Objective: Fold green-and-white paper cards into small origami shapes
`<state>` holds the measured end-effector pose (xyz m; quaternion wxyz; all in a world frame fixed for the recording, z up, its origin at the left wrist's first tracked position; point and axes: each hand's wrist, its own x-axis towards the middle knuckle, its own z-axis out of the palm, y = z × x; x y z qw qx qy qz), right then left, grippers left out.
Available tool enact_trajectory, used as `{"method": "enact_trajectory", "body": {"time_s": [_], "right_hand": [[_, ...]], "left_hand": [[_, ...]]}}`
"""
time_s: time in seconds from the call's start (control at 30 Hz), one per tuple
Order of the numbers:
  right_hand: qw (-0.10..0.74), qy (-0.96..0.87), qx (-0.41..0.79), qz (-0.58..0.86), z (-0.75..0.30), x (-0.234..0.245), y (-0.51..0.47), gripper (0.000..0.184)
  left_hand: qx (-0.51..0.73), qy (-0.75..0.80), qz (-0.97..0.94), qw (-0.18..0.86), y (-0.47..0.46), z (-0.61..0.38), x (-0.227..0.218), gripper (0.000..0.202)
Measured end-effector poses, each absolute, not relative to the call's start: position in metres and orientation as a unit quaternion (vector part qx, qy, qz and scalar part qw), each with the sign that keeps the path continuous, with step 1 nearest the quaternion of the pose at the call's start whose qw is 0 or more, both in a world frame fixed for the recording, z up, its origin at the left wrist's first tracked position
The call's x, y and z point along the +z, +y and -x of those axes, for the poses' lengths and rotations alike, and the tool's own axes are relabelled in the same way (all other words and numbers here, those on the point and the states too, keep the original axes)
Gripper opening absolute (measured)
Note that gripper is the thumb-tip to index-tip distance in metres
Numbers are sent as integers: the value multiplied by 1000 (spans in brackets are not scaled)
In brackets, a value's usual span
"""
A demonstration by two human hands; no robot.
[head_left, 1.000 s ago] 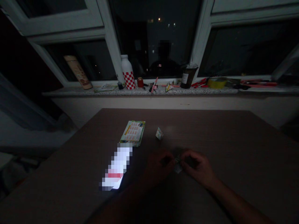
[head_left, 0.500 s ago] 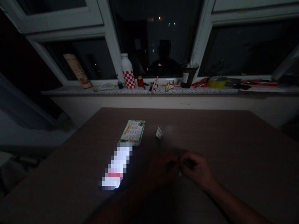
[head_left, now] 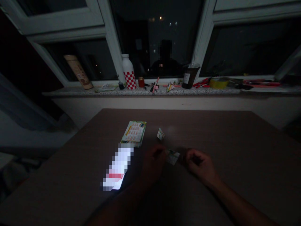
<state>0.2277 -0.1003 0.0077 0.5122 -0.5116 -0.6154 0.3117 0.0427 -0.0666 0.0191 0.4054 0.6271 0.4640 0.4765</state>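
Observation:
The room is very dark. My left hand (head_left: 154,163) pinches a small folded piece of paper (head_left: 172,156) just above the brown table (head_left: 235,147). A short way to its right, my right hand (head_left: 199,164) is curled loosely, its fingertips close to the paper's right edge; whether they touch it I cannot tell. Another small folded paper shape (head_left: 160,134) lies on the table just beyond my hands.
A lit phone (head_left: 118,168) lies left of my hands, with a stack of printed sheets (head_left: 134,133) behind it. The windowsill (head_left: 145,91) holds a red-checked white bottle (head_left: 128,72), a dark cup (head_left: 189,76), a yellow tape roll (head_left: 218,83) and several small items.
My hands were pressed together over the folded paper; they have moved apart. The left hand has lifted the paper up and to the left, so it shows between them.

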Motion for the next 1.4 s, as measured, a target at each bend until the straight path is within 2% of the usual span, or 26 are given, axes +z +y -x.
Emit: {"method": "enact_trajectory", "body": {"time_s": [0.1, 0.2, 0.4, 0.53, 0.67, 0.8, 1.07, 1.33, 1.4], "right_hand": [[519, -585, 353, 513, -226, 6, -100, 6], [516, -571, 395, 501, -219, 4, -101, 14], [538, -530, 383, 532, -214, 6, -101, 13], [551, -508, 453, 484, -216, 8, -101, 17], [532, -483, 525, 456, -217, 5, -101, 24], [500, -479, 564, 451, -216, 4, -102, 22], [508, -454, 545, 488, -216, 9, -99, 27], [481, -526, 499, 494, -221, 10, -102, 23], [467, -546, 484, 499, -221, 11, -102, 22]], "left_hand": [[500, 470, -583, 435, -63, -43, 18, 12], [488, 450, -584, 467, -65, -46, 16, 14], [397, 448, -662, 450, -71, -47, 17, 15], [331, 442, -691, 467, -69, -45, 13, 20], [321, 417, -667, 528, -65, -43, 7, 25], [292, 380, -676, 559, -61, -40, 9, 29], [321, 359, -628, 611, -59, -43, 11, 32], [320, 374, -569, 659, -58, -44, 8, 33], [313, 378, -587, 644, -59, -44, 8, 32]]}}
